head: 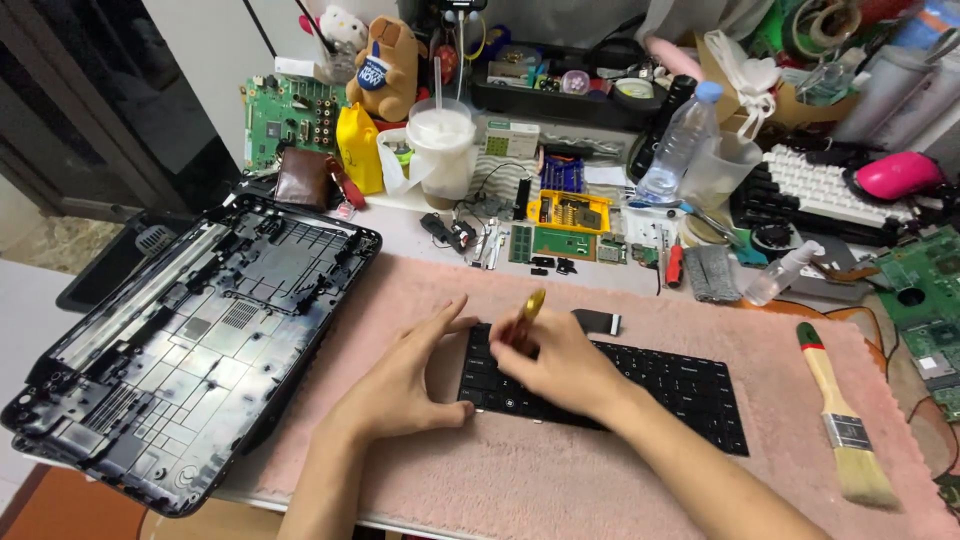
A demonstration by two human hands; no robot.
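A black laptop keyboard [680,385] lies on a pink fuzzy mat [560,470]. My left hand [405,375] rests open against the keyboard's left edge, thumb and fingers touching it. My right hand [555,365] is over the left part of the keyboard, shut on a small tool with a yellow handle [533,305] that points down at the keys.
A black laptop bottom shell [190,340] lies at the left. A paintbrush [845,420] rests on the mat at the right. Behind the mat are circuit boards [565,242], a drink cup [441,145], a water bottle [680,140], a spray bottle [785,270] and a second keyboard [830,190].
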